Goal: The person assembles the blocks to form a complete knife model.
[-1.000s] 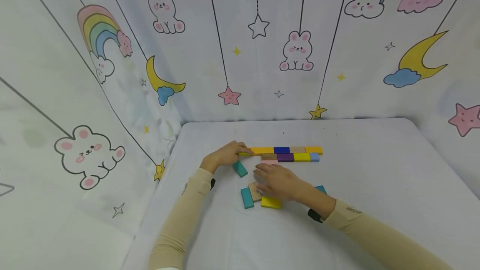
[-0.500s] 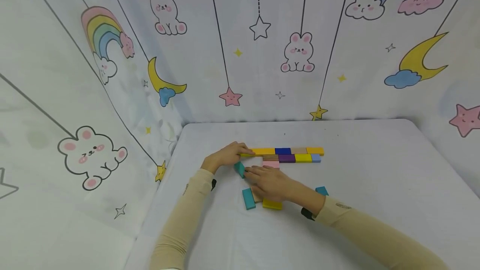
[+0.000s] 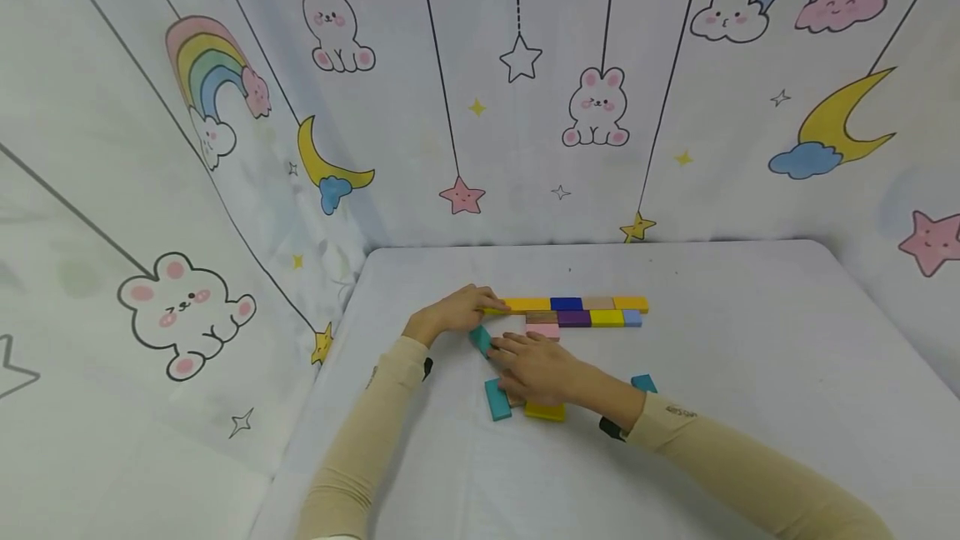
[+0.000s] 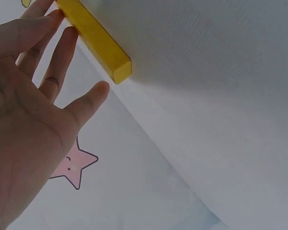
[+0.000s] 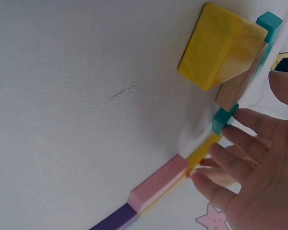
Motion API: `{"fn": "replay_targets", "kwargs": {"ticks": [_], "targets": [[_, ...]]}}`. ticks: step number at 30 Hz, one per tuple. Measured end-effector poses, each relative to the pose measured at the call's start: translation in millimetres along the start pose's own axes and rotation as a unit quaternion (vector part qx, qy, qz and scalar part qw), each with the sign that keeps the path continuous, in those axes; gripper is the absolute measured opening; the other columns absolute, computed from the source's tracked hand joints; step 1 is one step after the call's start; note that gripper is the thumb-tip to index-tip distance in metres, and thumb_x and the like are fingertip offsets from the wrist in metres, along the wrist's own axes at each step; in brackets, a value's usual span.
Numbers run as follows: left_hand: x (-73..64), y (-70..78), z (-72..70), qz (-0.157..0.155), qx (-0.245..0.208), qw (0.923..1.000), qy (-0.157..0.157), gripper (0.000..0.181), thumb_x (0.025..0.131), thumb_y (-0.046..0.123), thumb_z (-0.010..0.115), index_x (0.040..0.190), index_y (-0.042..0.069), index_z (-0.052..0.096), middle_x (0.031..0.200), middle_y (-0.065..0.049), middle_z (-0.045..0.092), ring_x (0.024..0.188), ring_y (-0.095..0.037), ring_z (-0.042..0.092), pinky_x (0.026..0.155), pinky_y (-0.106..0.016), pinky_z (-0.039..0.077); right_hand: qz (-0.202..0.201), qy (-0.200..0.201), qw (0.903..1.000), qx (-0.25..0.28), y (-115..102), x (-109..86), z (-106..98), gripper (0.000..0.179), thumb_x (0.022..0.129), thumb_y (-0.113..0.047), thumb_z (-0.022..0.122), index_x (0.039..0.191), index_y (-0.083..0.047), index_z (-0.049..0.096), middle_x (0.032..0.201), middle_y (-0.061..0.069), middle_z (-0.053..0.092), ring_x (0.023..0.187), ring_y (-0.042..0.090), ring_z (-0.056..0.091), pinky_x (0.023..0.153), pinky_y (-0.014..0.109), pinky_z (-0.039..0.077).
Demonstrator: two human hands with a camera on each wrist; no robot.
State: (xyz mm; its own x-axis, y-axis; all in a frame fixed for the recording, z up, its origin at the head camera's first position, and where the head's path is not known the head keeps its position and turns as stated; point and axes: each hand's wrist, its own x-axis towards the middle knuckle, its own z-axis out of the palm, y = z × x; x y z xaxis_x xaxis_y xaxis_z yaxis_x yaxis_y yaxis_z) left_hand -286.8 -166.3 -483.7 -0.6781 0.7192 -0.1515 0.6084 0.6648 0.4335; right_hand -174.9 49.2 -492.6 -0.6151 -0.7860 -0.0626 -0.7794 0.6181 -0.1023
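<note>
Beige sleeves cover both forearms; the small dark lettering near the right cuff is too small to read. Left hand: fingers extended, tips against a yellow bar at the left end of the rows; its grip is unclosed, touching rather than enclosing the bar. Right hand: fingers spread, tips at a teal block set askew in front of the rows; its grip is likewise loose and uncurled. Rear row, left to right: orange bar, blue block, tan block, amber block. Next row: brown block, purple block, lemon block, pale-blue block. Pink block adjoins the brown one. Nearer the person, a second teal piece, a wooden piece and a yellow piece lie close together; a third teal piece lies beside the right forearm. White cloth covers the tabletop; rabbits, stars and rainbows decorate the backdrop.
</note>
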Motion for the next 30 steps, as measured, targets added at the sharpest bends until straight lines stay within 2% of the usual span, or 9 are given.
{"fn": "replay_targets", "kwargs": {"ticks": [8,17,24,30], "targets": [[2.5,-0.4,2.4,-0.005,0.009,0.9999,0.000,0.060,0.095,-0.009,0.039,0.143,0.016,0.066,0.142,-0.006,0.061,0.121,-0.026,0.054,0.109,-0.043,0.045,0.009,0.004,0.9999,0.009,-1,-5.3,-1,0.055,0.108,-0.043,0.055,0.150,-0.008,0.055,0.156,0.013,0.051,0.145,0.032,0.048,0.118,0.055,0.040],[2.7,0.7,2.4,-0.009,0.017,0.9997,0.014,0.052,0.100,-0.004,0.042,0.140,0.016,0.069,0.139,-0.006,0.063,0.119,-0.026,0.055,0.108,-0.043,0.045,0.026,-0.003,0.9996,0.002,-1,-12.6,-1,0.055,0.110,-0.043,0.049,0.152,-0.007,0.053,0.160,0.011,0.048,0.149,0.028,0.043,0.121,0.050,0.036],[4.0,3.4,1.5,-0.016,0.018,0.9997,0.010,0.050,0.100,-0.002,0.043,0.139,0.016,0.069,0.139,-0.005,0.064,0.121,-0.026,0.055,0.110,-0.043,0.045,0.033,0.003,0.9995,0.001,0,-17.6,0,0.055,0.109,-0.046,0.051,0.149,-0.007,0.056,0.157,0.010,0.051,0.145,0.027,0.048,0.120,0.053,0.037],[2.6,8.0,0.5,-0.039,0.012,0.9992,0.003,0.044,0.103,0.005,0.049,0.140,0.018,0.069,0.141,-0.003,0.062,0.123,-0.024,0.054,0.111,-0.043,0.044,0.043,-0.005,0.9990,0.011,0,-21.0,1,0.059,0.109,-0.047,0.052,0.150,-0.004,0.054,0.157,0.012,0.050,0.146,0.026,0.047,0.122,0.047,0.035]]}}
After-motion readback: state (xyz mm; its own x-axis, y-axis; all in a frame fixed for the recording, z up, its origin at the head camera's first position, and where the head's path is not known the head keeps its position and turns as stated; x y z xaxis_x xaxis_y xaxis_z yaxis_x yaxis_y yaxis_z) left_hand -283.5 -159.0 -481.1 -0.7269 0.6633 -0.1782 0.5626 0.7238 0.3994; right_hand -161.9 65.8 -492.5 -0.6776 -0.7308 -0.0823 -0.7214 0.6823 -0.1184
